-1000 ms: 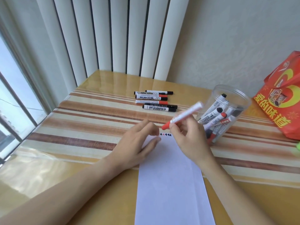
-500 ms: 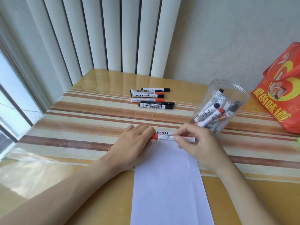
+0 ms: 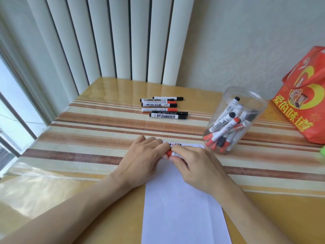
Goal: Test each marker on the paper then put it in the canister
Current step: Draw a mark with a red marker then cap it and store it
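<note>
A white sheet of paper [image 3: 182,208] lies on the table in front of me, with small red and black test marks along its far edge. Both hands meet over that edge around a red whiteboard marker [image 3: 173,154] lying level. My left hand [image 3: 144,159] pinches its red cap end. My right hand [image 3: 195,164] grips the white barrel and hides most of it. A clear plastic canister [image 3: 246,95] stands to the right and holds several red and black markers. Several more markers [image 3: 163,107] lie in a row farther back.
The table [image 3: 88,134] has a striped cloth under a glossy clear cover. A red gift bag [image 3: 306,103] stands at the right edge, behind the canister. White vertical blinds [image 3: 109,41] hang behind, with a window at the left. Something green [image 3: 322,150] peeks in at the far right.
My right hand brought the red marker down from a raised tilt to level over the paper's far edge. My left hand closed on its red end, and the hands drew together.
</note>
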`<state>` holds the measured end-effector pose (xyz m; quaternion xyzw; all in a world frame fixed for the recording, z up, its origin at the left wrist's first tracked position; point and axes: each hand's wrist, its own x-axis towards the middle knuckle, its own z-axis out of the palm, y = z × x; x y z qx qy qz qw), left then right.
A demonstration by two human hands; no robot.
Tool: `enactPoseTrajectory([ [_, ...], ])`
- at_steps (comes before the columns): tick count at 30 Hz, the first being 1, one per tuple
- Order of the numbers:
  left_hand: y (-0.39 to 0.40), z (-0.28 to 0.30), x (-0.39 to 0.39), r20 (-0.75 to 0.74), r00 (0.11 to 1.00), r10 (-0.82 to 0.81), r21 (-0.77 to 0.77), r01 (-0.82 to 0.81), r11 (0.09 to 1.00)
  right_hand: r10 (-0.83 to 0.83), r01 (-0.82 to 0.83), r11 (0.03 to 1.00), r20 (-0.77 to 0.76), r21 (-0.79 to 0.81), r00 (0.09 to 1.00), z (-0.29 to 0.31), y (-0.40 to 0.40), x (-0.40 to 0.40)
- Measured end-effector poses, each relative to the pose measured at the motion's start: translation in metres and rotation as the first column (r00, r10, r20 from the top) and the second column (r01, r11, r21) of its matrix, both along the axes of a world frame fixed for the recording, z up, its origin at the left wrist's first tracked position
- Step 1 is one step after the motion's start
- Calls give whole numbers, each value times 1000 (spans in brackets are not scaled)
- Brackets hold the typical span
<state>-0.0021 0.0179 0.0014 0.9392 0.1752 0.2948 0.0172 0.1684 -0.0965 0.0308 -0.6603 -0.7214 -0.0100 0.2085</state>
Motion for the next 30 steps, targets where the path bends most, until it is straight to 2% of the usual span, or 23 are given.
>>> enactPoseTrajectory([
  [3, 0, 2, 0, 16, 1000, 17, 26, -17, 1000, -7, 6, 1000, -50, -19, 999, 5, 0, 2],
  [9, -2, 6, 4, 57, 998, 23, 54, -26, 998, -40, 40, 999, -41, -6, 998, 8, -5, 4],
  [14, 14, 6, -3, 137, 972, 193, -50, -188, 981, -186, 195, 978, -121, 71, 975, 4, -9, 34],
  [18, 21, -9, 6, 40, 943, 331, -132, -323, 937, -185, 230, 963, -278, 140, 942, -3, 0, 36],
  [22, 29, -19, 6, -107, 935, 338, -243, -355, 903, -145, 198, 976, -400, 93, 905, -18, 5, 34],
  [25, 30, -22, 7, -148, 938, 314, -298, -345, 890, -83, 156, 980, -461, 124, 883, -18, 5, 31],
  [27, 29, -15, 6, -76, 953, 294, -296, -303, 906, -67, 165, 975, -512, 148, 857, -19, 6, 31],
  [28, 27, -10, 5, -25, 970, 242, -278, -239, 930, -81, 190, 972, -563, 139, 822, -20, 7, 32],
  [30, 22, -2, 2, 6, 1000, 2, -226, -1, 974, -87, 207, 974, -691, 92, 717, -23, 8, 33],
])
